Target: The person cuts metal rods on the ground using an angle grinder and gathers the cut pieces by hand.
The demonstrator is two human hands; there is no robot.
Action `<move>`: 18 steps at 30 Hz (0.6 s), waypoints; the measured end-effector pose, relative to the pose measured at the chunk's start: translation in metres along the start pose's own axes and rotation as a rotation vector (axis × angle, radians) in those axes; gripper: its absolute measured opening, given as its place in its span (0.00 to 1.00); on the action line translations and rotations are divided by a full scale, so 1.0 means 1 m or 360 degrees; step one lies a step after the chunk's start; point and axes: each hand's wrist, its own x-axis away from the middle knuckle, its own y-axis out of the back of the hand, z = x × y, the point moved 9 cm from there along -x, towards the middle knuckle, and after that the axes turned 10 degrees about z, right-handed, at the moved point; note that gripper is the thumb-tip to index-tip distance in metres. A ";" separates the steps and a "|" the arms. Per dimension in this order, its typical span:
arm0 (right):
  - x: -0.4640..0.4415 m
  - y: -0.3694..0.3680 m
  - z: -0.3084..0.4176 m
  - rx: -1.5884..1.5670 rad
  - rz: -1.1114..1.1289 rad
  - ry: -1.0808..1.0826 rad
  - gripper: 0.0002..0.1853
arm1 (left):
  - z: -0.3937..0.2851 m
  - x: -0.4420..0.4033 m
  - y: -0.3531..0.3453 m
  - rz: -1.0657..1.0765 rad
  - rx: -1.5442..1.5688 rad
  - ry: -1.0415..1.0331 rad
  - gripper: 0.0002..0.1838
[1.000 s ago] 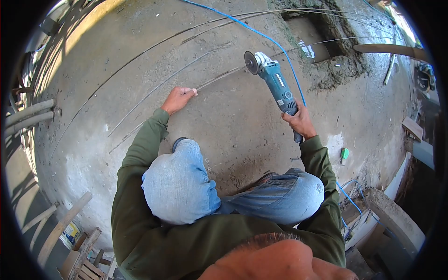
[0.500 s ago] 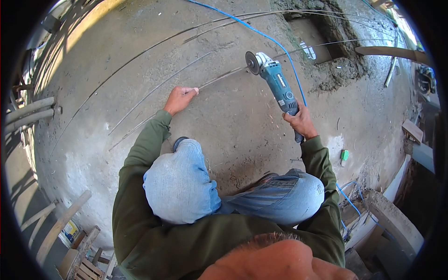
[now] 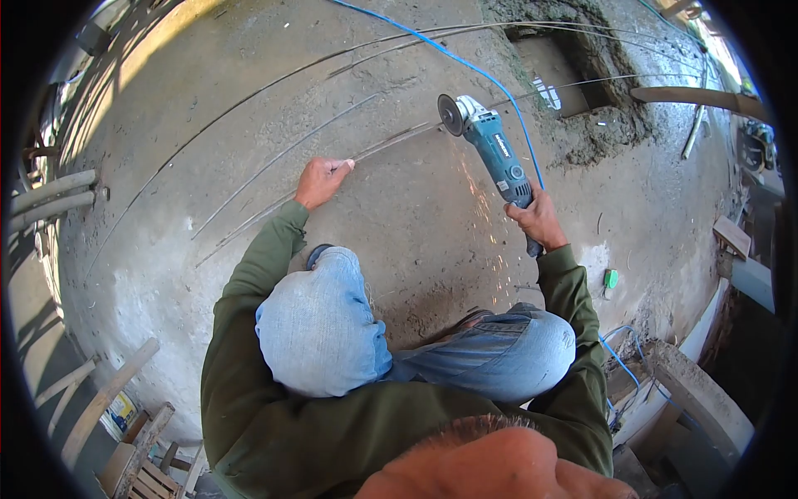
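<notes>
My right hand (image 3: 539, 219) is wrapped round the rear grip of a teal angle grinder (image 3: 499, 158). Its cutting disc (image 3: 451, 114) meets a thin steel rod (image 3: 397, 140), and orange sparks (image 3: 482, 204) stream down from there toward my knees. My left hand (image 3: 322, 180) pinches the rod to the left of the disc, fingers closed, with the rod passing through and running on down to the left. A second loose rod (image 3: 283, 158) lies on the ground just beyond my left hand.
Longer rods (image 3: 274, 87) curve across the dirty concrete floor (image 3: 399, 233). A blue cord (image 3: 465, 62) passes behind the grinder. At the upper right is a square pit (image 3: 565, 75) with mud around it. A green object (image 3: 611, 279) lies right of my sleeve; wooden poles (image 3: 54, 204) stand left.
A dense stream of sparks now falls from the disc, where only faint specks showed before. My hands and the grinder have barely moved.
</notes>
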 end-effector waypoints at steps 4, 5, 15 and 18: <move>0.000 0.000 0.003 0.0025 -0.0006 0.0008 0.31 | 0.000 0.003 -0.001 -0.0051 0.0004 0.0001 0.24; 0.000 -0.001 0.003 -0.0053 0.0011 -0.0001 0.31 | 0.000 0.004 -0.001 -0.0054 0.0006 0.0004 0.24; 0.002 0.001 0.008 -0.0062 0.0021 0.0013 0.32 | 0.004 0.003 -0.001 -0.0096 0.0021 -0.0007 0.25; 0.001 0.002 0.006 0.0005 0.0011 0.0059 0.32 | 0.004 0.002 -0.001 -0.0045 -0.0015 0.0057 0.25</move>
